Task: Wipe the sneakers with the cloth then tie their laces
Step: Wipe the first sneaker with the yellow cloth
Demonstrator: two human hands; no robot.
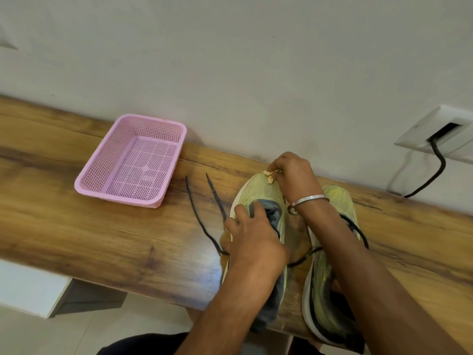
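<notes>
The left hand (252, 235) lies over the middle of the left sneaker (258, 198), so the laced part under it is hidden. The right forearm crosses the right sneaker (340, 201) and covers much of its top; the heel of this sneaker is cut by the lower edge of the picture. The cloth (269, 175), at the toe of the left sneaker, shows only as a small pale scrap under the fingers of the right hand (294, 175); its size and shape cannot be told. The cable (440, 160), right of the right sneaker, disappears into a wall box (435, 129)
</notes>
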